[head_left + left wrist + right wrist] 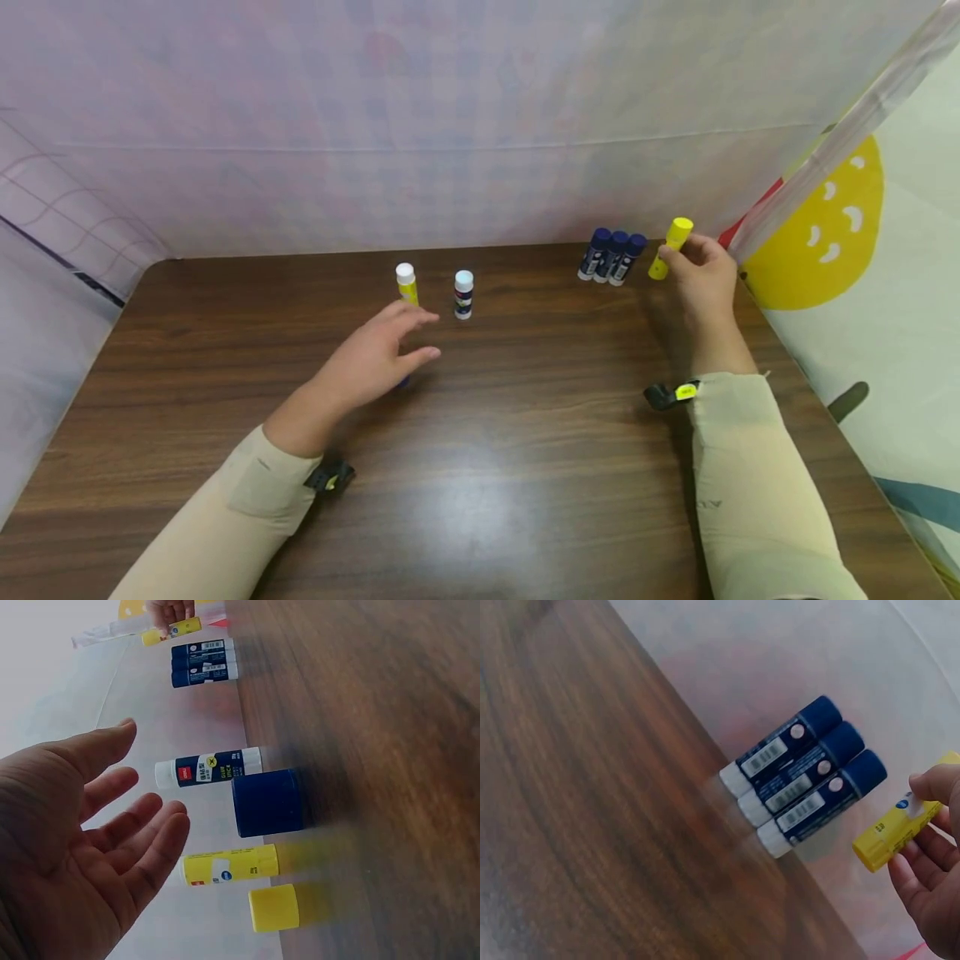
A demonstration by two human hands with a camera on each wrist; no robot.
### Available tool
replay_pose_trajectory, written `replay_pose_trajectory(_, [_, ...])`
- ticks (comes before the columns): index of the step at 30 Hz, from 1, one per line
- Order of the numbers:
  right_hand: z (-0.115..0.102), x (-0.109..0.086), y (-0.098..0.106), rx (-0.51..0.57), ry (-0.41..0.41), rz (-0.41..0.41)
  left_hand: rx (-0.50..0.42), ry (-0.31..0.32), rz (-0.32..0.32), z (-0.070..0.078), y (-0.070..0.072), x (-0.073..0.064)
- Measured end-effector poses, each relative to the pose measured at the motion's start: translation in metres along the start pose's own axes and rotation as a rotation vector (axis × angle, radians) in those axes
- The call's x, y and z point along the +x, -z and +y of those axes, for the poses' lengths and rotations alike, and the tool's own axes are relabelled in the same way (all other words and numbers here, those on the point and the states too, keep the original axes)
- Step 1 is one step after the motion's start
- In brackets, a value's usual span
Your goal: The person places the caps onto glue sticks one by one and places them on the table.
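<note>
My right hand [705, 275] pinches a yellow glue stick [900, 825] between thumb and fingers, slightly above the table at the far right. Three navy glue sticks [612, 257] with white bases stand in a row just left of it. Over the left-middle of the table, my left hand [371, 354] is spread and holds nothing. Beyond it stand a white-topped yellow glue stick [407, 282], partly hidden by the hand in the head view, and a white-topped navy glue stick [463, 295]. A navy cap [268, 802] and a yellow cap [274, 907] stand nearer that hand.
The brown wooden table [525, 400] ends at a pale patterned curtain [450, 167] along the back. To the right hangs a white cloth with a yellow printed shape [832, 225]. Each wrist wears a small black camera.
</note>
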State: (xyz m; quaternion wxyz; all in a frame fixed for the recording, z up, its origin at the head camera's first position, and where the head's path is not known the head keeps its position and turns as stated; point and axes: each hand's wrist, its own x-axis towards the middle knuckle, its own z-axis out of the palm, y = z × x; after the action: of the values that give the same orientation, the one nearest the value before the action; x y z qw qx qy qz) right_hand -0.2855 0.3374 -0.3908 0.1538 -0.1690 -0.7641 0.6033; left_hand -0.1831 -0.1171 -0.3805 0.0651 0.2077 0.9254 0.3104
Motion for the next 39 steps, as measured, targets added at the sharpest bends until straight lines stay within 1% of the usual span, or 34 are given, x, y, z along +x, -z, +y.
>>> replay_pose_trajectory(4, [0.008,0.005,-0.001,-0.013,-0.003,0.003,0.024,0.008,-0.018,-0.001,-0.001,0.0])
replay_pose_trajectory(10, [0.013,0.006,-0.003,-0.015,-0.024,-0.004,0.049,0.01,-0.041,-0.001,-0.001,0.0])
replay_pose_trajectory(18, [0.018,0.005,-0.004,-0.077,-0.072,-0.024,0.103,0.01,-0.077,-0.002,-0.003,0.001])
replay_pose_trajectory(23, [0.022,0.007,-0.006,-0.085,-0.059,-0.032,0.114,0.029,-0.097,-0.002,-0.004,0.0])
replay_pose_trajectory(29, [0.025,0.006,-0.009,-0.063,-0.039,-0.06,0.119,0.052,-0.125,-0.003,-0.005,-0.001])
replay_pose_trajectory(32, [0.027,0.006,-0.01,-0.02,-0.032,-0.07,0.118,0.06,-0.139,-0.003,-0.005,-0.001])
replay_pose_trajectory(35, [0.029,0.006,-0.011,0.051,-0.025,-0.081,0.12,0.064,-0.152,-0.003,-0.005,0.0])
replay_pose_trajectory(39, [0.029,0.005,-0.011,0.12,-0.044,-0.108,0.127,0.069,-0.167,-0.002,-0.005,0.0])
